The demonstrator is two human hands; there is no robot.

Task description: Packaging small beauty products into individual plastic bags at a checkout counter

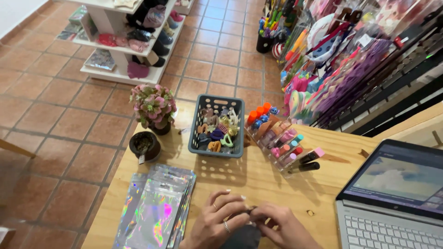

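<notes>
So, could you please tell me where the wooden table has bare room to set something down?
The widest bare patch of the table lies between the grey basket, the hands and the laptop. A narrower strip lies between the holographic pouches and the left hand. The back edge is crowded: flower pot, dark bowl, basket, lipstick organizer.

Bright, even daylight. Soft basket (217,125) shadow dapples wooden table (258,177). Holographic pouches (154,210) glare. Edges bow slightly; hands faintly motion-blurred.

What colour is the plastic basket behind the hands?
Grey-blue basket, full of mixed-colour hair clips; the head view shows it.
</notes>
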